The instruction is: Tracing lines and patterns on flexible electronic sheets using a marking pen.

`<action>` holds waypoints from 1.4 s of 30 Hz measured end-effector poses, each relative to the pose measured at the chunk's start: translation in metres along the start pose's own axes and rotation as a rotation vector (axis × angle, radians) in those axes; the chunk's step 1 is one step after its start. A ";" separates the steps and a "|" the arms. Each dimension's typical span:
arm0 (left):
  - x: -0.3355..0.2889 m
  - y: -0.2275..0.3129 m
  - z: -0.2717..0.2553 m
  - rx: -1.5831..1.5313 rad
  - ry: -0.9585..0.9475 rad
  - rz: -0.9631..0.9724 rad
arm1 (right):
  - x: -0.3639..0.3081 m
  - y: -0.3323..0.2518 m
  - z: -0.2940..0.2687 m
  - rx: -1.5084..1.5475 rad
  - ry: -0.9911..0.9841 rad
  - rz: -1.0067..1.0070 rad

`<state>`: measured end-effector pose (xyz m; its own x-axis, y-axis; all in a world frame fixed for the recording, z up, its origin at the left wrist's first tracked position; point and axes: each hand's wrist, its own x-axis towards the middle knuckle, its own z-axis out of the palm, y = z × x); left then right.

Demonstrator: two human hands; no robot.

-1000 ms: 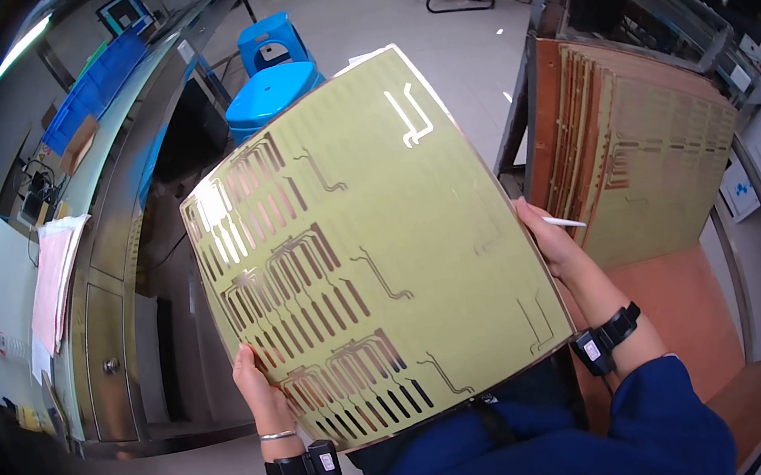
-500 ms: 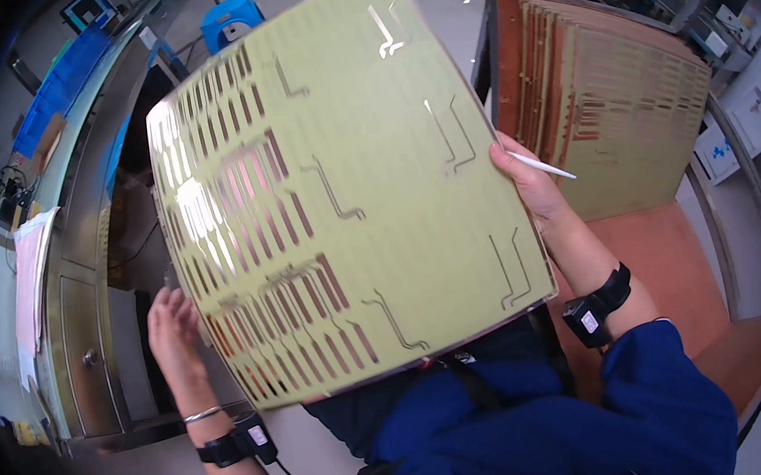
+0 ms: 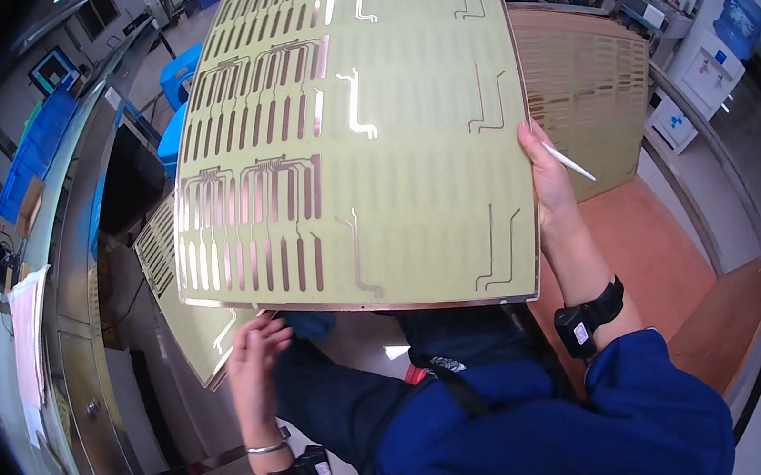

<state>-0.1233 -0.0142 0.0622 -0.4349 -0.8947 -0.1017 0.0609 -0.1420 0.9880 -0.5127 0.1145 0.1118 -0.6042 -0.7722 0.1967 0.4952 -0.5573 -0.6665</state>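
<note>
A large pale green circuit board panel (image 3: 419, 165) with copper traces is held up tilted in front of me. My right hand (image 3: 551, 181) grips its right edge, and a slim white pen-like stick (image 3: 570, 161) juts out from the same hand. Just under the panel's lower left edge is my left hand (image 3: 259, 348), its fingers loosely bent and nothing visible in them. Whether its fingertips touch the edge, I cannot tell. Behind the held panel, at the left, similar panels (image 3: 195, 324) lean at a slant, partly covered.
On the right, a stack of similar panels (image 3: 594, 104) leans upright on a reddish-brown board (image 3: 630, 233). A metal bench (image 3: 95, 371) with papers (image 3: 32, 331) runs along the left. Blue stools (image 3: 177, 77) stand beyond, and a water dispenser (image 3: 715, 73) is far right.
The held panel has turned more upright and shifted up and right. My left hand has moved right and down, from its left side to below its lower edge. The panels at the left now show.
</note>
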 end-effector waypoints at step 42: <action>0.026 -0.081 -0.176 -0.072 0.738 0.098 | -0.206 -0.254 -0.090 -0.765 1.233 -0.658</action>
<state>0.0181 -0.1004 -0.0407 0.2897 -0.9529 -0.0898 0.1382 -0.0512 0.9891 -0.5699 0.4421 0.1761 -0.8778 0.4516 0.1599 -0.2317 -0.1081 -0.9668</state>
